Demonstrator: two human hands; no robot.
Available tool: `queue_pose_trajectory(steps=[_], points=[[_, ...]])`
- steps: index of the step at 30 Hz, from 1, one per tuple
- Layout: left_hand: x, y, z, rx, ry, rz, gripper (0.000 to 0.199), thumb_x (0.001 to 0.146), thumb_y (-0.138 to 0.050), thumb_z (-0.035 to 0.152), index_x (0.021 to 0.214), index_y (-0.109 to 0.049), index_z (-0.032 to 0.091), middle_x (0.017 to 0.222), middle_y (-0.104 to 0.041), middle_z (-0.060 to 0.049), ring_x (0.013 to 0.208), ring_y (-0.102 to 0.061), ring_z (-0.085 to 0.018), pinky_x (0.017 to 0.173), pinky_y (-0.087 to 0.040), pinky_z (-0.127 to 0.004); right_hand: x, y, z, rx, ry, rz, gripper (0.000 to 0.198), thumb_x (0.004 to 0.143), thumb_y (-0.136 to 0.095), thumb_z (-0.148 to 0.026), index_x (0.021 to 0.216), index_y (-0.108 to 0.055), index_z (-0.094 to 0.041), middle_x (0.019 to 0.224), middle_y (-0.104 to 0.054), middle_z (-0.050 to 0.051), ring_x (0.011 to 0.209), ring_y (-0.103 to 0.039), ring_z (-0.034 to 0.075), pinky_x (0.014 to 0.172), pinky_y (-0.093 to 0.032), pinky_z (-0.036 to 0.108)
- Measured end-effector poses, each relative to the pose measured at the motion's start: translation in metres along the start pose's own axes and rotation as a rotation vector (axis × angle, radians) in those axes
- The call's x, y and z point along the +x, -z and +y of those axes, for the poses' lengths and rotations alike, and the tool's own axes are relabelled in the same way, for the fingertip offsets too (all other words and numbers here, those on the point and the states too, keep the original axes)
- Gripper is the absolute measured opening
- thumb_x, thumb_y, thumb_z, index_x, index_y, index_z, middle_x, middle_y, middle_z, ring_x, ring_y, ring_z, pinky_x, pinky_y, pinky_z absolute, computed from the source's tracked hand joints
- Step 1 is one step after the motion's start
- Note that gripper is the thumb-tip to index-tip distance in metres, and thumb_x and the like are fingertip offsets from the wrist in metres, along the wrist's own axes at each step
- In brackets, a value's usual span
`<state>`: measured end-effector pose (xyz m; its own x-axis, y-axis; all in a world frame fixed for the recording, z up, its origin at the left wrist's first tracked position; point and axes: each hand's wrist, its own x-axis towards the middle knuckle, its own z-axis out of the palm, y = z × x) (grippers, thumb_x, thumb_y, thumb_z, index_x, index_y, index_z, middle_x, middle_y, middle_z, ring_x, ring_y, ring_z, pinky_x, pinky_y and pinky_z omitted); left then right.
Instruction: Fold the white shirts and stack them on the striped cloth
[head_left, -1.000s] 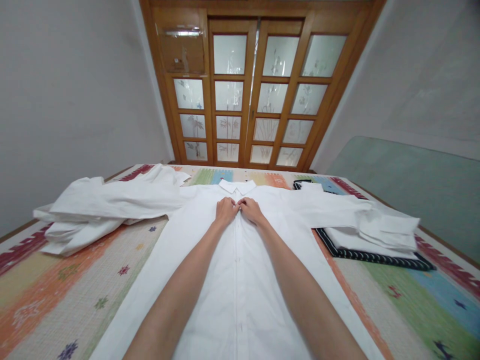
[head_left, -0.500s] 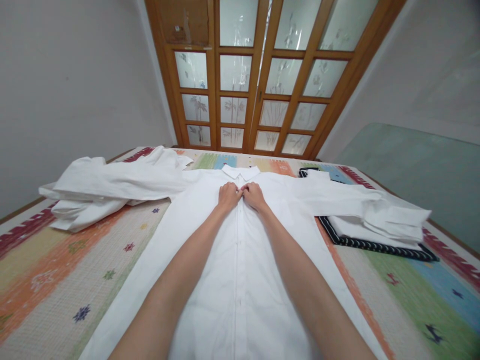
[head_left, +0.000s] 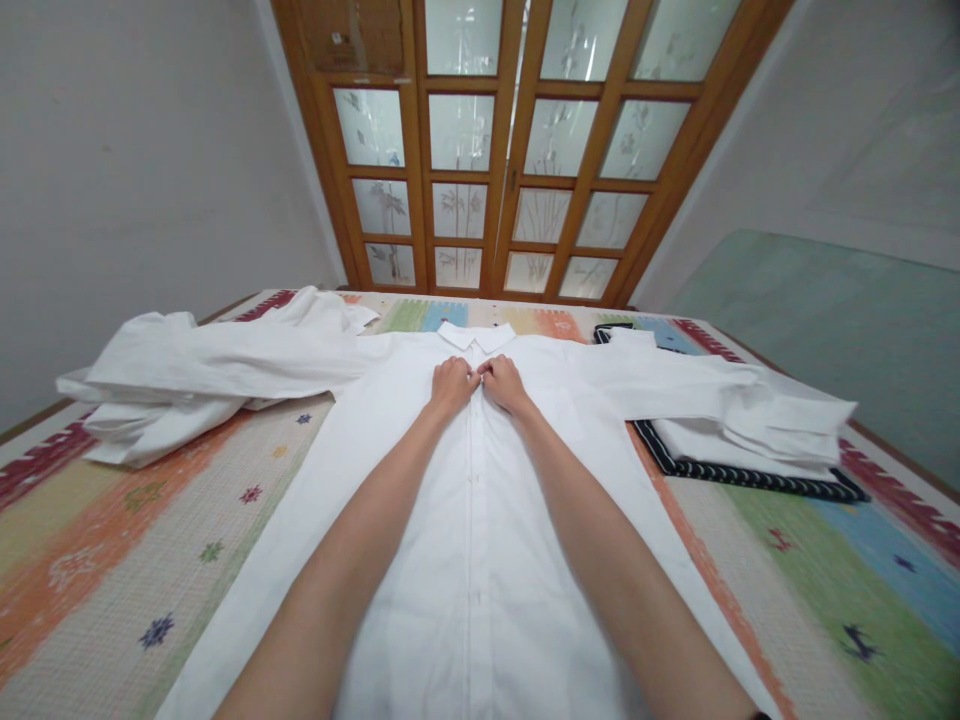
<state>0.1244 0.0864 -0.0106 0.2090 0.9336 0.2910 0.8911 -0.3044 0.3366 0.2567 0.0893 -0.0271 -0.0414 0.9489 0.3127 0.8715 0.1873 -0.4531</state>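
Note:
A white long-sleeved shirt [head_left: 409, 600] lies front up and spread out, its collar [head_left: 478, 338] at the far end and its sleeves stretched to both sides. Just below the collar, my left hand [head_left: 453, 384] pinches the front button strip. Opposite it, almost touching, my right hand [head_left: 502, 382] pinches the same strip from the other side. Any button between the fingertips is too small to make out. Down the middle, the button strip [head_left: 478, 560] runs toward me between my forearms.
Bunched white cloth [head_left: 150, 435] lies under the left sleeve. Under the right sleeve sits a folded white and black striped cloth [head_left: 750, 470]. A colourful patterned cover [head_left: 247, 540] spreads beneath everything. Wooden glass-paned doors [head_left: 502, 180] stand beyond, with walls on both sides.
My hands stay at the same place on the button strip, with only slight finger movement. The whole view has shifted a little.

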Motion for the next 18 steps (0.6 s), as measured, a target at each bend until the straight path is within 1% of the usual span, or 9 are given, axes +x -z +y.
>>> queue_pose_trajectory(steps=[8, 14, 18], points=[[-0.0027, 0.0008, 0.0011, 0.017, -0.019, 0.007, 0.019, 0.092, -0.051, 0.028, 0.099, -0.064, 0.016, 0.104, -0.066, -0.011, 0.108, -0.059, -0.024, 0.091, -0.041, -0.033, -0.0015, -0.0025, 0.0030, -0.006, 0.028, 0.013, 0.028, 0.083, -0.043, -0.008, 0.095, -0.067, -0.018, 0.102, -0.062, 0.009, 0.103, -0.051, 0.023, 0.093, -0.039, 0.035], [-0.0017, 0.0016, 0.0009, 0.002, -0.019, -0.002, 0.019, 0.092, -0.051, 0.029, 0.098, -0.064, 0.016, 0.103, -0.066, -0.010, 0.107, -0.059, -0.024, 0.091, -0.041, -0.033, -0.0004, -0.0038, 0.0058, 0.019, 0.051, 0.018, 0.028, 0.081, -0.044, -0.008, 0.093, -0.067, -0.020, 0.100, -0.062, 0.007, 0.101, -0.051, 0.023, 0.093, -0.038, 0.036], [-0.0017, 0.0034, 0.0020, 0.018, -0.018, -0.015, 0.020, 0.093, -0.050, 0.029, 0.098, -0.064, 0.015, 0.103, -0.066, -0.012, 0.107, -0.059, -0.025, 0.090, -0.041, -0.034, 0.0000, -0.0023, 0.0048, 0.024, 0.038, 0.007, 0.028, 0.081, -0.044, -0.009, 0.094, -0.067, -0.019, 0.100, -0.062, 0.008, 0.101, -0.051, 0.023, 0.093, -0.038, 0.036]])
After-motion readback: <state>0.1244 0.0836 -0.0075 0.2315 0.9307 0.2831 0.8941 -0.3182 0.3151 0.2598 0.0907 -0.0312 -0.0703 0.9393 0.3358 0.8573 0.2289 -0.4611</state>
